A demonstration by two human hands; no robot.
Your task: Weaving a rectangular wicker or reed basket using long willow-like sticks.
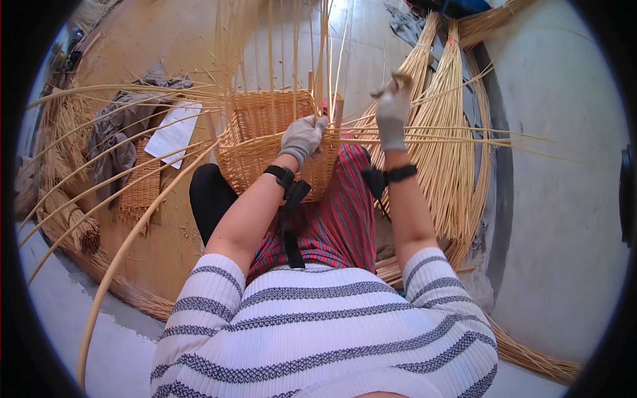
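Note:
Between my knees rests a partly woven wicker basket (265, 169), with long loose canes standing up from it and spreading out to both sides. My left hand (303, 138), in a pale work glove, is closed on canes at the basket's near right rim. Raised to the right of the basket, apart from it, is my gloved right hand (393, 119). Its fingers are closed around a small grey-brown tool (396, 82), blurred so that its kind does not show. Wooden stakes stand at the basket's corners, one of them (338, 113) just right of my left hand.
Bundles of cane (451, 146) lie on the floor at right. To the left are a woven wicker panel (141, 180), a white paper sheet (174, 132) and a grey cloth (114, 142). One thick cane (126, 249) bends toward me past my left arm.

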